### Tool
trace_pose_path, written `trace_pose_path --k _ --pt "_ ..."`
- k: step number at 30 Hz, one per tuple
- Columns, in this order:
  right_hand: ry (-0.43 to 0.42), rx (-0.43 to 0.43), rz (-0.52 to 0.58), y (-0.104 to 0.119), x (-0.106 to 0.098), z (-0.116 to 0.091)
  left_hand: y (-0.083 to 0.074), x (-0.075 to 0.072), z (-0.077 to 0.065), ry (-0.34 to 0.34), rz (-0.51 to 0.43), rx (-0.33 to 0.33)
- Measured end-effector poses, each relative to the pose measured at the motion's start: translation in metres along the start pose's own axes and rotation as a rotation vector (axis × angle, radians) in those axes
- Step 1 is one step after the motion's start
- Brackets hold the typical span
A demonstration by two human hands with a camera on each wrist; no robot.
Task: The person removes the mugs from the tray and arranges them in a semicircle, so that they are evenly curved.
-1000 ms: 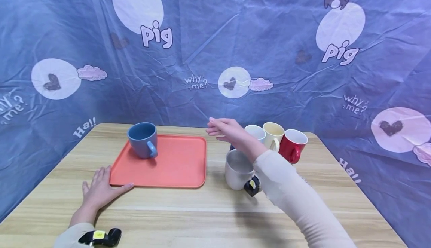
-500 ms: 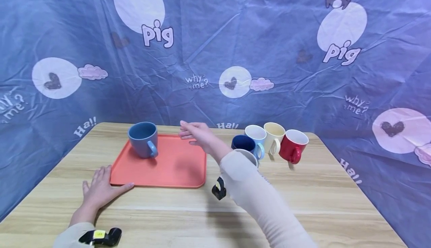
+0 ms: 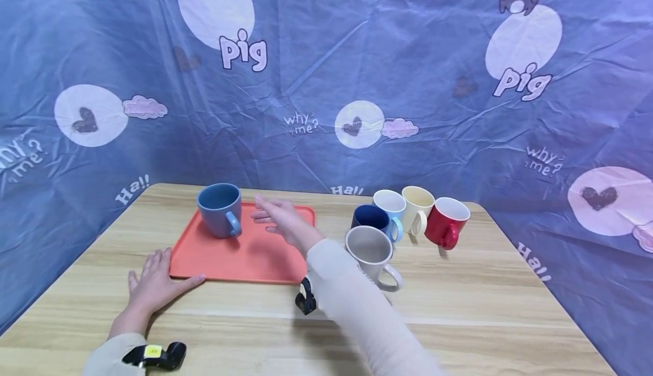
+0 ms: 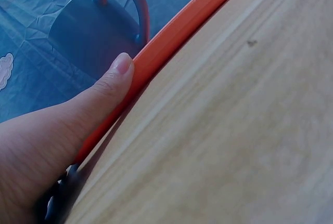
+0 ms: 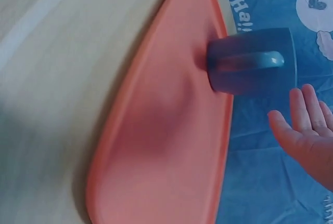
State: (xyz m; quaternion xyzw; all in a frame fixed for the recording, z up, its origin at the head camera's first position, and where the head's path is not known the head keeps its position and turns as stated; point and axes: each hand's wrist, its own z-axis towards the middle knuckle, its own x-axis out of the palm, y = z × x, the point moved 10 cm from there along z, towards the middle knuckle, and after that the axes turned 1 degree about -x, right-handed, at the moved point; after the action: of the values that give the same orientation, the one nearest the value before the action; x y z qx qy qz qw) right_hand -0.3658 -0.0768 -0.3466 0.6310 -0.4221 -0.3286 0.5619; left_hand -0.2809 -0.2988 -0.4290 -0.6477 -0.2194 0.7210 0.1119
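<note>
A blue mug (image 3: 218, 210) stands upright at the back left of the orange tray (image 3: 265, 257), its handle turned to the front right. My left hand (image 3: 153, 285) rests at the tray's front left corner, fingers spread along the left side. In the left wrist view its thumb (image 4: 106, 86) touches the tray's rim. Over the right part of the tray hovers my right hand (image 3: 285, 223), fingers extended, holding nothing. The right wrist view shows that hand (image 5: 307, 135) apart from the blue mug (image 5: 255, 60), near its rim.
Right of the tray stand several mugs: a grey one (image 3: 368, 245) partly behind my right sleeve, a navy one (image 3: 368, 217), a light blue one (image 3: 390, 201), a cream one (image 3: 415, 206) and a red one (image 3: 444, 223). A patterned blue cloth (image 3: 316, 70) hangs behind the wooden table (image 3: 490, 308).
My right hand has moved left, from near the mugs on the right to above the tray, uncovering the grey and navy mugs. My left hand keeps its place at the tray's corner.
</note>
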Motion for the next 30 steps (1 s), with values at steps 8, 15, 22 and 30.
trace_pose_path --k 8,15,22,30 --pt "-0.034 0.009 0.07 -0.017 0.009 0.01 -0.002 0.0 0.0 0.012 -0.007 0.001" --pt "-0.006 -0.005 -0.001 -0.025 0.019 0.014 -0.004 -0.001 -0.001 0.008 -0.007 0.003" --pt "0.042 -0.024 -0.017 -0.029 0.034 0.013 -0.003 0.0 -0.001 0.003 -0.003 0.003" --pt "0.034 -0.028 0.011 -0.033 0.042 0.016 -0.002 -0.001 -0.001 0.007 0.002 0.003"
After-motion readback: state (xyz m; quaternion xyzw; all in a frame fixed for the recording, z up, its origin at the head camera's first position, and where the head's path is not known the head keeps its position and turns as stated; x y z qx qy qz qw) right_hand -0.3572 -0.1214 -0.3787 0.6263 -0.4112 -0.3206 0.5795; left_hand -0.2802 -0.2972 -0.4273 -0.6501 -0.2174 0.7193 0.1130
